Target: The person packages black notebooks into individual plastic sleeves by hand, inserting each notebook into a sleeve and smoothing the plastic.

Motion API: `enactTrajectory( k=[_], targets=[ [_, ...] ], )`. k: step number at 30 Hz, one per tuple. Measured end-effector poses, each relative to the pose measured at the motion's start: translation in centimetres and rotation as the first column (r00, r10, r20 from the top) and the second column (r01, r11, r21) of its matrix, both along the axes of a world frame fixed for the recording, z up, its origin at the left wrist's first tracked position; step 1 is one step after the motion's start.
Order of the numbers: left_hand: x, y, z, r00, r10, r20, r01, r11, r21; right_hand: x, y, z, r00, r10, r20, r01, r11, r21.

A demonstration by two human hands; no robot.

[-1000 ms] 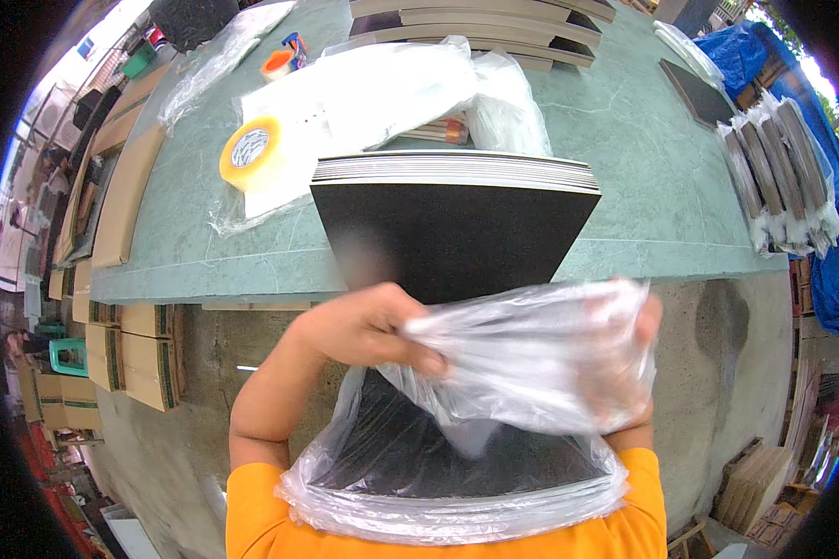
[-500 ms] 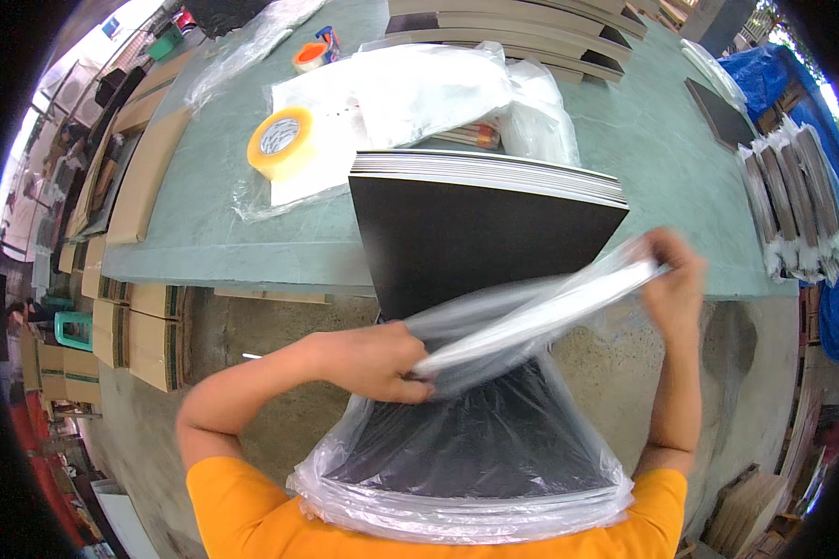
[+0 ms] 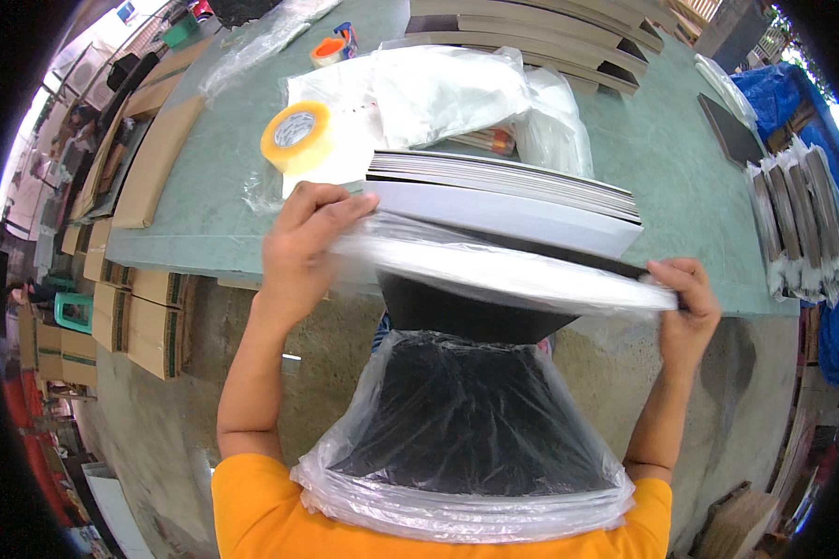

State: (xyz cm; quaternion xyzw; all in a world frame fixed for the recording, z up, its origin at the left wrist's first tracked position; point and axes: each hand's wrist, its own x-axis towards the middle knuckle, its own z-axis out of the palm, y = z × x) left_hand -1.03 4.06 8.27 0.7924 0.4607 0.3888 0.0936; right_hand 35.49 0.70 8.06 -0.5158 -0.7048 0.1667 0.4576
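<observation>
A stack of thin boards (image 3: 503,177) with black and white faces leans upright against the table edge in front of me. Just before it stands a single black board (image 3: 466,306), tipped toward me. A clear plastic bag (image 3: 531,272) with a bright white band stretches across the upper part of this board. My left hand (image 3: 309,228) is closed on the bag at the board's left corner. At the right corner, my right hand (image 3: 685,303) grips the bag and the board's edge. Nearest my body rests a plastic-wrapped pile of black boards (image 3: 466,415).
The green table (image 3: 196,200) bears a roll of clear yellowish tape (image 3: 295,137), a tape dispenser (image 3: 331,51), white plastic bags (image 3: 447,93) and stacked grey boards (image 3: 531,42). Bagged boards (image 3: 802,219) stand at the right edge. Cardboard boxes (image 3: 154,340) sit at left.
The front black board has come away from the stack, baring a white face behind it. My left hand has risen to its left corner, and the bag now spans the board's upper part.
</observation>
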Motion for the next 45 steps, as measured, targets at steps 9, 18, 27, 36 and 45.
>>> enactTrajectory(
  k=[9, 18, 27, 36, 45],
  targets=[
    [-4.0, -3.5, -13.0, 0.613, 0.243, 0.752, 0.771, 0.022, -0.636, 2.0, -1.9, -15.2, 0.573, -0.096, -0.814, -0.780, 0.242, -0.577],
    [-4.4, -5.3, -26.0, 0.936, 0.136, 0.324, 0.306, 0.141, -0.942, 1.5, -4.0, -28.3, 0.933, 0.081, 0.349, 0.183, 0.730, -0.659],
    [2.0, -5.7, -1.8, 0.094, -0.725, 0.682, 0.908, -0.218, -0.357, -3.8, -2.8, -4.4, -0.020, 0.756, -0.655, -0.960, -0.198, -0.200],
    [3.5, -6.2, -21.6, 0.914, -0.378, 0.148, 0.271, 0.298, -0.915, -5.8, -4.6, -18.7, 0.594, 0.776, -0.211, -0.564, 0.215, -0.797],
    [15.0, 10.0, 5.2, 0.816, -0.561, -0.144, 0.512, 0.815, -0.271, -5.5, -4.9, -24.6, 0.677, 0.702, -0.219, -0.561, 0.299, -0.772]
  ],
)
